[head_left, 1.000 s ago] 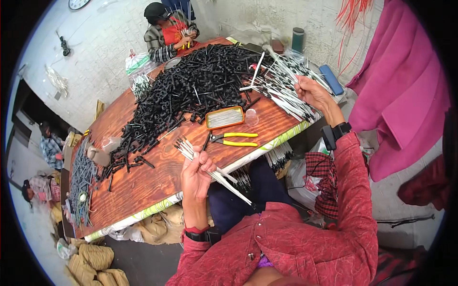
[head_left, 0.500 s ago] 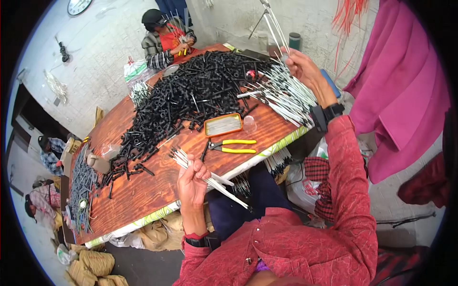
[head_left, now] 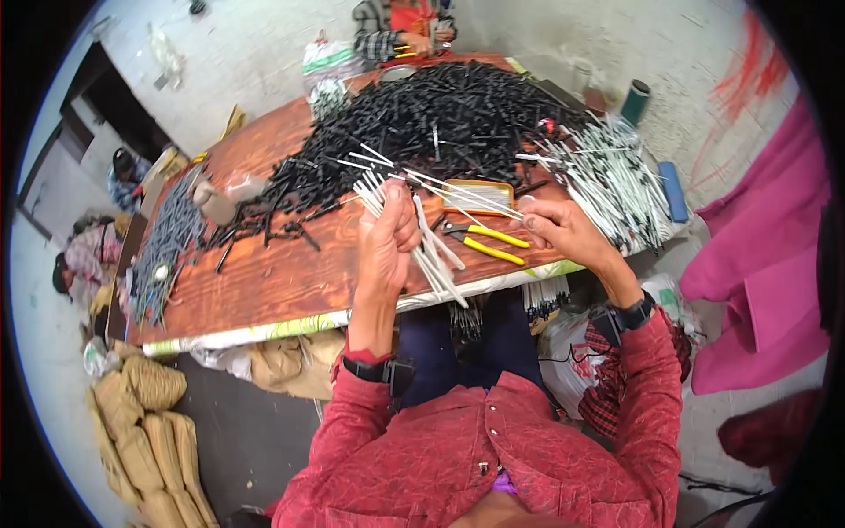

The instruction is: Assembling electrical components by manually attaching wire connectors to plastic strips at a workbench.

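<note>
In my left hand (head_left: 385,236), raised over the front of the table, is a closed-fist bundle of thin white rods (head_left: 437,268), some with dark tips. Fingers of my right hand (head_left: 568,233) pinch a few long white rods (head_left: 471,201) by one end. Their other ends reach left to the top of my left fist, beside black pieces that are too small to make out. Below these rods lie yellow-handled pliers (head_left: 495,255) and an orange-rimmed tray (head_left: 480,182) of thin pale sticks, partly covered by the rods.
A big heap of black parts (head_left: 431,123) fills the wooden table (head_left: 282,277). White rods (head_left: 616,194) pile up at right, beside a blue block (head_left: 672,192) and a dark green cup (head_left: 635,101). Grey pieces (head_left: 172,238) lie far left. Another person (head_left: 400,26) works across the table.
My right hand has come down and left from above the white rod pile, bringing its rods to my left hand. My left hand has risen with its bundle. The view has shifted.
</note>
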A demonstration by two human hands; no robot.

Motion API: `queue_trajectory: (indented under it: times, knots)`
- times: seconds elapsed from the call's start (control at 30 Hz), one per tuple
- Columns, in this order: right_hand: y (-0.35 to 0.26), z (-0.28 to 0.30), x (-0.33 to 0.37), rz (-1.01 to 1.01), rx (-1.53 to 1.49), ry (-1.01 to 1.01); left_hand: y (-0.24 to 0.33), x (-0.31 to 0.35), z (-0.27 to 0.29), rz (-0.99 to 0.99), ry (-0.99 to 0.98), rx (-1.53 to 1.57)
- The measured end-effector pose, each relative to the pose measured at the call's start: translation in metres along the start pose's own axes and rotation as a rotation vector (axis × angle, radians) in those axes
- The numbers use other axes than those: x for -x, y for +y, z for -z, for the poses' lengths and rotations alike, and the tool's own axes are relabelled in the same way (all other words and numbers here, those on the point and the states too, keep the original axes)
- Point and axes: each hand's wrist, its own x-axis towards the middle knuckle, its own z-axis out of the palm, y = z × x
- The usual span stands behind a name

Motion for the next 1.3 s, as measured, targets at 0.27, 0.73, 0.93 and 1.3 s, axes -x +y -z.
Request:
queue_trajectory:
  times: [0.27,0.73,0.93,1.3]
  knots:
    - [0.002,-0.038,0.008,-0.372,-0.757,-0.279,0.006,0.020,0.000,-0.014,0.043,0.032]
    - [-0.007,-0.040,0.007,-0.050,-1.121,-0.237,0.023,0.027,0.006,-0.129,0.099,-0.047]
    - [-0.014,-0.046,0.007,-0.061,-0.757,-0.129,0.032,0.029,-0.002,-0.196,0.131,-0.059]
    - [-0.019,-0.096,0.015,-0.033,-0.396,0.038,0.016,0.020,-0.002,-0.165,0.187,-0.070]
